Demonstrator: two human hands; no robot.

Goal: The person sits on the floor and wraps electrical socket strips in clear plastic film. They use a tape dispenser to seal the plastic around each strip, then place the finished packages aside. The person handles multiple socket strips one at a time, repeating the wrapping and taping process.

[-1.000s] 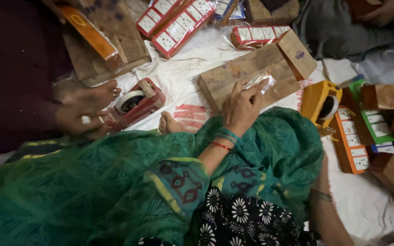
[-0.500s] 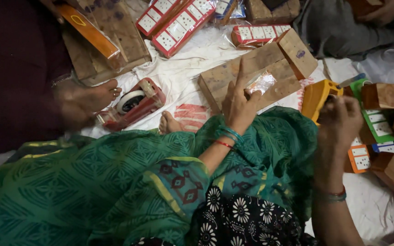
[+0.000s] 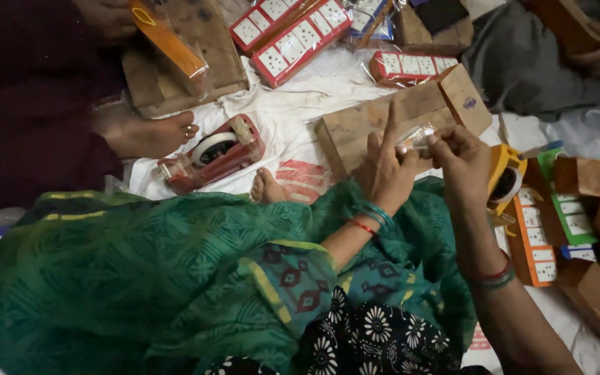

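My left hand (image 3: 383, 170) rests on a wooden block (image 3: 355, 128) with its index finger raised, its thumb side touching a small clear plastic packet (image 3: 417, 137). My right hand (image 3: 461, 161) pinches the same packet from the right. Both hands meet over the block, above my green-clothed knee. A yellow tape dispenser (image 3: 505, 177) stands just right of my right hand. My bare toes (image 3: 269, 187) show beside the block on the white cloth (image 3: 293, 118).
A red tape dispenser (image 3: 211, 153) lies left, near another person's bare foot (image 3: 148, 132). That person holds an orange packet (image 3: 167, 40) over a wooden board (image 3: 210, 62). Red-and-white switch strips (image 3: 289, 31) lie beyond; orange and green switch boards (image 3: 536, 243) and brown boxes (image 3: 598, 292) sit right.
My right hand came in from the right and took hold of the clear packet with my left hand. My left index finger lifted off the block.
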